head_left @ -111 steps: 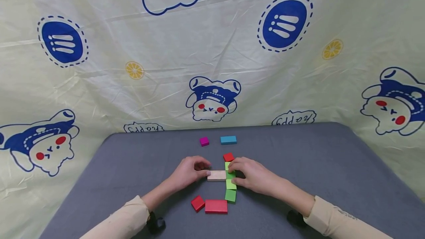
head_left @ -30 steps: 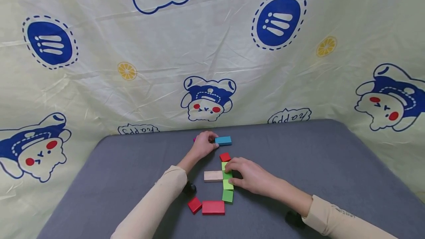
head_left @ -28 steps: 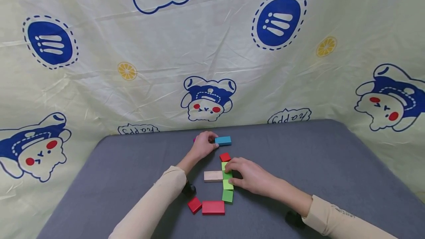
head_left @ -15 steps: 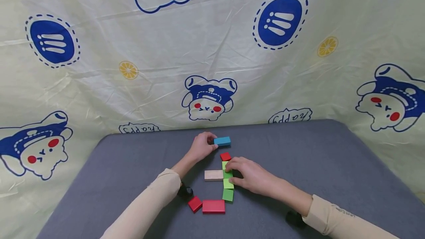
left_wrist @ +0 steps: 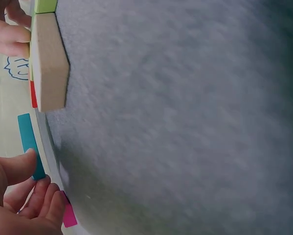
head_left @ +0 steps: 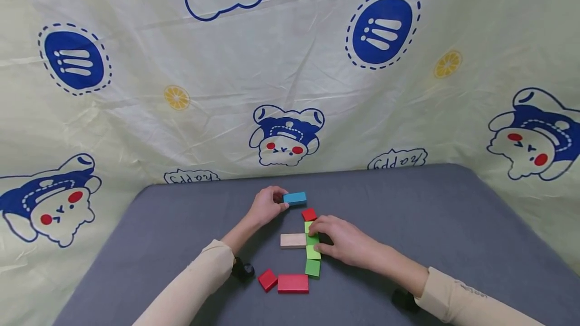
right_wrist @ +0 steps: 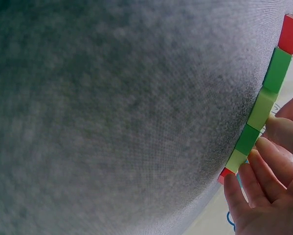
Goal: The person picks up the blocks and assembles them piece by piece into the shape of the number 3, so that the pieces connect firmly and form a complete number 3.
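Observation:
My left hand pinches the left end of a blue rectangular block between thumb and fingers, near the far side of the table. In the left wrist view a magenta block shows beside those fingers; the hand hides it from the head view. My right hand rests against a column of green and light green blocks, thumb and fingertips touching its right side. A small red block tops this column. From the column's middle a plain wooden block sticks out leftward, end against it.
A long red block lies by the column's near end, with a small turned red block at its left. Grey cloth covers the table. Behind the far edge hangs a printed pale curtain.
My left hand has left the wooden block, reached the blue block at the back and drawn it left and nearer, towards the column's top. The right hand stays at the column.

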{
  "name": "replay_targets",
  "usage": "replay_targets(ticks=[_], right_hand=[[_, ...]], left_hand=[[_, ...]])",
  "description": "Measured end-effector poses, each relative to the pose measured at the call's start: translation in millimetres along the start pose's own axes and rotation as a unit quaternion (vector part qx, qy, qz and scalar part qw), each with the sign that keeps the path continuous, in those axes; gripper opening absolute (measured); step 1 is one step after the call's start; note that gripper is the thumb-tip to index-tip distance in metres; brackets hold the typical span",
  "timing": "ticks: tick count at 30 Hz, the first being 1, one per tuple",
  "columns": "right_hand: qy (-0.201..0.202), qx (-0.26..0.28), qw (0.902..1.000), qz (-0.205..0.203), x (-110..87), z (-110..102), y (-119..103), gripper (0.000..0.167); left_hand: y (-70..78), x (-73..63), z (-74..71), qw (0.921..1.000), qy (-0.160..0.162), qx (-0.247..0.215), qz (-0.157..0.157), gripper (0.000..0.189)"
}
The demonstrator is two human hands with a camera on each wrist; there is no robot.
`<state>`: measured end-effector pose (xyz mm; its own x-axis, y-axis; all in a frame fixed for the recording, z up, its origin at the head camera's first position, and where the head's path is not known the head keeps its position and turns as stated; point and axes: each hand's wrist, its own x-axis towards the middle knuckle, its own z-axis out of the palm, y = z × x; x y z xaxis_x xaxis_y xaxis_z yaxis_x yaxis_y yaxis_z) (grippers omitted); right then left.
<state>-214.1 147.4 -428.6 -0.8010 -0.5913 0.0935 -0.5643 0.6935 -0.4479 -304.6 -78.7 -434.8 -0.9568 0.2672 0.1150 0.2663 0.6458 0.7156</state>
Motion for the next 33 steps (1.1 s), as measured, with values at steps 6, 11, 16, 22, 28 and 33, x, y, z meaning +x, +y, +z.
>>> replay_targets(ticks=[6, 11, 16, 22, 28, 33], right_hand=[[0.002, -0.004, 1.0, -0.005, 0.2, -0.6, -0.2, 0.026], [-0.001, -0.002, 1.0, 0.001, -0.8, -0.9, -0.5, 0.027], [-0.004, 0.0, 1.0, 0.002, -1.5, -0.6, -0.3, 0.027], [-0.001, 0.001, 1.0, -0.005, -1.0, -0.7, 0.0, 0.026], [-0.001, -0.001, 1.0, -0.002, -1.2, -0.7, -0.1, 0.026], [-0.003, -0.003, 1.0, 0.0, -1.8, -1.6, -1.1, 0.026]], left_hand=[[-7.8, -2.5, -0.4, 0.9999, -0.008, -0.001, 0.007, 0.022], [-9.9, -5.0, 1.0, 0.9996, -0.024, -0.008, 0.015, 0.022], [-9.8, -8.2, 0.8, 0.9992, -0.027, -0.011, 0.028, 0.022], [-10.3, -10.4, -1.0, 0.9989, -0.033, -0.007, 0.034, 0.023], [-11.2, -11.2, -0.3, 0.9988, -0.032, 0.004, 0.037, 0.024], [-10.4, -11.8, 0.7, 0.9986, -0.032, 0.013, 0.04, 0.026]])
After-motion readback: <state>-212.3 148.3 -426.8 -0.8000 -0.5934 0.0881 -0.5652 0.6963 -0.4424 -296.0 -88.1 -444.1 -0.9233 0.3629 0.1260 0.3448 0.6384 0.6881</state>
